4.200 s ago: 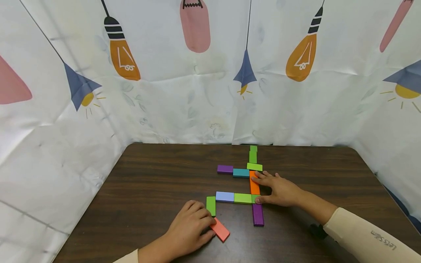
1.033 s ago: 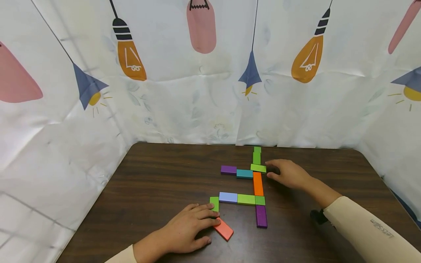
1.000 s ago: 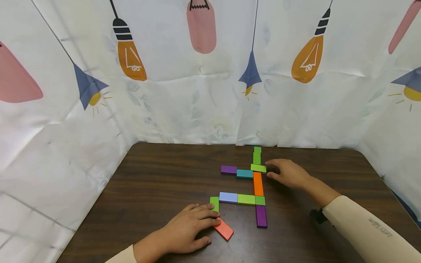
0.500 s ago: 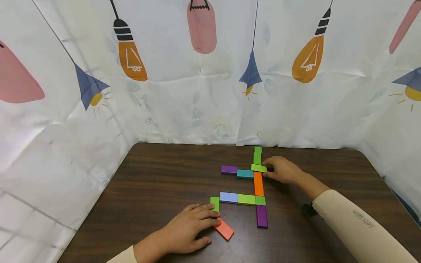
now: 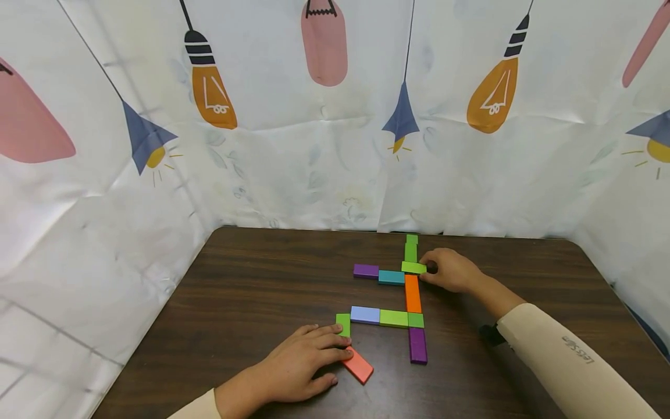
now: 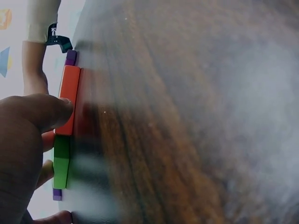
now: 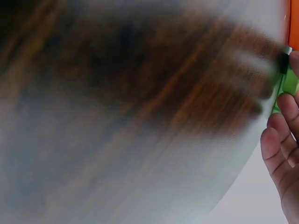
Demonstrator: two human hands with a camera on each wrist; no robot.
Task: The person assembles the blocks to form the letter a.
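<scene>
Flat rectangular coloured blocks lie end to end in a branching line on the table. My right hand point(image 5: 452, 270) is at the far part of it, thumb and forefinger pinching the right end of a lime-green block point(image 5: 412, 267) that lies crosswise. Just nearer is an orange block point(image 5: 412, 294). My left hand point(image 5: 295, 364) rests palm down at the near end with its fingers spread. Its fingertips touch a green block point(image 5: 343, 323) and a coral block point(image 5: 359, 366), which lies at a slant. The left fingers partly cover both blocks.
Two green blocks point(image 5: 410, 251) run to the back. A teal block point(image 5: 391, 277) and a purple block point(image 5: 366, 271) branch left. A light-blue block point(image 5: 364, 315), more green blocks and another purple block point(image 5: 417, 345) lie nearer. A printed white curtain point(image 5: 293, 174) borders the dark wooden table point(image 5: 262, 267).
My right hand has left the orange block and moved back to the lime-green crosswise block, closing finger and thumb on its end. My left fingers have spread forward onto the green block.
</scene>
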